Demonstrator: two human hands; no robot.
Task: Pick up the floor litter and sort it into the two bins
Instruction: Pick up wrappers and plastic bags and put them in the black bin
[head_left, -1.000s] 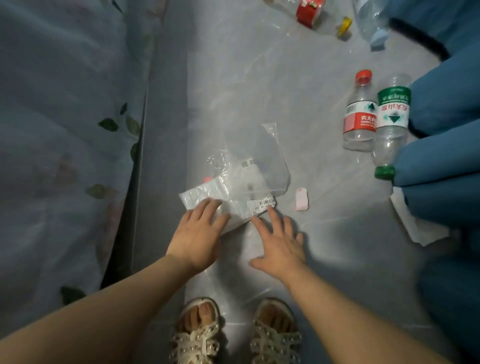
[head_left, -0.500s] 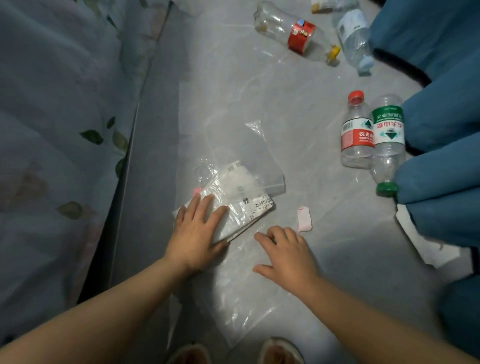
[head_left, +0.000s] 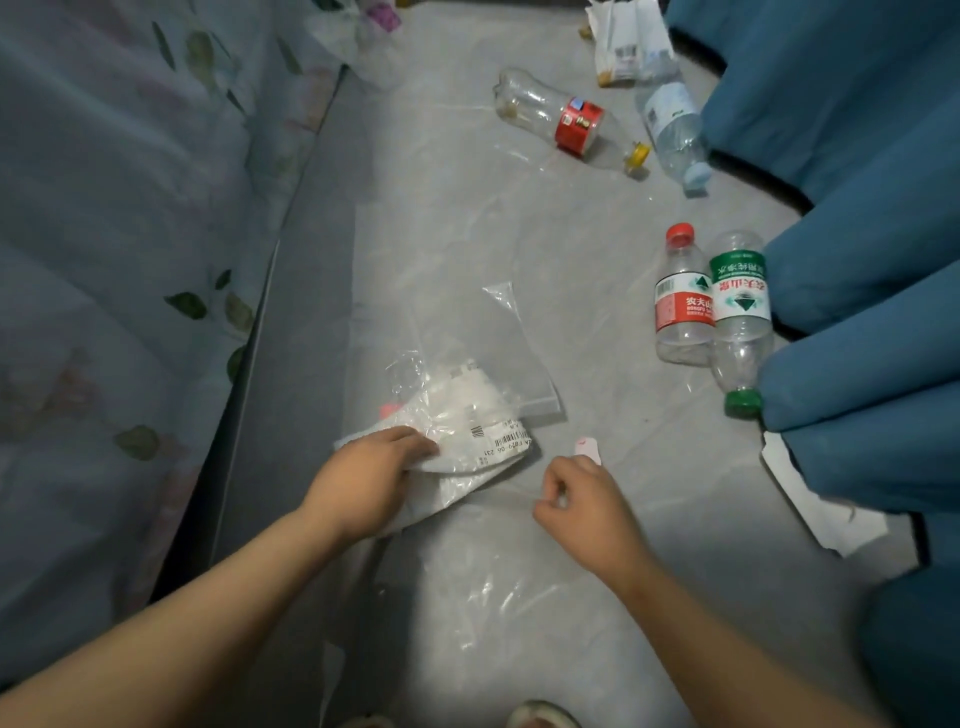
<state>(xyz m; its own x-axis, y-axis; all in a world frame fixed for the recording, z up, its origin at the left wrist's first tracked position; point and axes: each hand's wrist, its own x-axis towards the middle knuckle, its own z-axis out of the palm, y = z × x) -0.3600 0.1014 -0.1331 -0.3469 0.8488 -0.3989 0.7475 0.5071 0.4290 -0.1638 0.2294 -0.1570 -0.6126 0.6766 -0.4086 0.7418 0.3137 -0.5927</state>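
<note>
- While the left hand (head_left: 369, 483) curls its fingers over the near edge of the white plastic packet (head_left: 467, 441), which lies on the floor just ahead of it, the grip takes only one corner. Lifted that way, the limp packet may sag and slip free.
- Beside it, the right hand (head_left: 584, 506) has its fingers curled toward the thumb; I cannot tell whether it pinches anything.
- Clear film (head_left: 493, 587) spreads under both hands and could cling to the packet and drag up with it.
- Just beyond the right knuckles, the pink scrap (head_left: 588, 448) is light enough to be brushed away.
- Partly under the packet, the clear bag (head_left: 498, 343) hardly shows against the grey floor and is easily left behind.
- Farther off, the red-capped bottle (head_left: 683, 301) and green-labelled bottle (head_left: 740, 312) lie touching; a knock could roll them.
- Neither bin is in view, so mis-sorting remains possible.
</note>
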